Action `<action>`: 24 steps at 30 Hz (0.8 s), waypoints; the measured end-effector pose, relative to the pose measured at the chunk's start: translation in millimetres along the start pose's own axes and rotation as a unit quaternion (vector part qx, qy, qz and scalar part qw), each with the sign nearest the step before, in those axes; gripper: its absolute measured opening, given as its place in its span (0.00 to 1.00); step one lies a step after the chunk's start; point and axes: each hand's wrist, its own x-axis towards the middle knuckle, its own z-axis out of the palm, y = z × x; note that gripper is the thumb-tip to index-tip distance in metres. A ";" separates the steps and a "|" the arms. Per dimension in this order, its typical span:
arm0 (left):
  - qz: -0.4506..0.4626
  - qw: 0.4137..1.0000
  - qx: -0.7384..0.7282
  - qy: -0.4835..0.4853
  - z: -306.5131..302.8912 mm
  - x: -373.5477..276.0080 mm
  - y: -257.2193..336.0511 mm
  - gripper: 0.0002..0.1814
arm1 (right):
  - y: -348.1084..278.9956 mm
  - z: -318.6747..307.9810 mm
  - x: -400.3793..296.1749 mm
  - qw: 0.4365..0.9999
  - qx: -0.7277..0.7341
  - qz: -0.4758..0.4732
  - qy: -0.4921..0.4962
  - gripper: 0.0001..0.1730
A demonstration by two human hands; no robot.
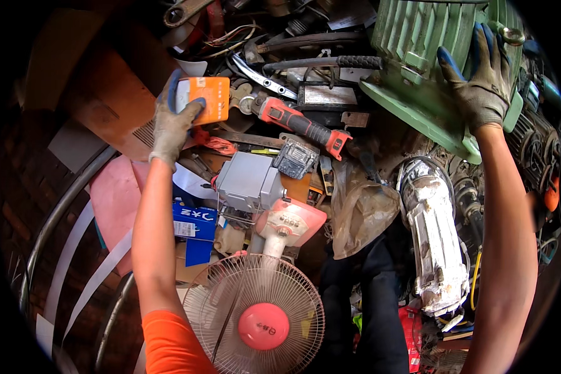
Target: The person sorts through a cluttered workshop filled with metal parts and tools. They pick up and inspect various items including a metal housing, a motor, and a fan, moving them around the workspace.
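My left hand (172, 124), in a grey work glove with blue fingertips, grips a small orange and white box (211, 99) between thumb and fingers. To the right, my gloved right hand (484, 86) lies with fingers spread against a green ribbed motor housing (420, 51). An eye bolt (513, 36) stands out of the housing near those fingertips. Between my hands lies a red and black cordless angle grinder (301, 124), with no battery on its end. Below it sit a dark battery pack (297, 158) and a grey metal box (248, 181).
A pink and white electric fan (263, 326) with a wire guard stands close before me. A white-smeared motor (435, 238) lies at right, beside a crumpled plastic bag (362, 210). Bent metal tubing (58, 210) curves along the left. A black-gripped bar (325, 63) lies at the back.
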 end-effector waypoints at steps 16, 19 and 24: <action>-0.327 0.728 -0.596 -0.095 -52.7 -84.1 -108.4 0.25 | -1.2 -1.0 1.4 1.000 -0.010 -0.002 -0.010 0.45; -0.326 0.882 -0.322 -0.114 -58.9 -69.7 -113.7 0.23 | 0.5 -3.3 1.6 1.000 0.000 -0.001 -0.017 0.46; -0.393 0.896 -0.077 -0.193 -31.4 -44.4 -93.2 0.13 | -1.6 -5.5 2.5 0.999 0.022 0.015 -0.039 0.46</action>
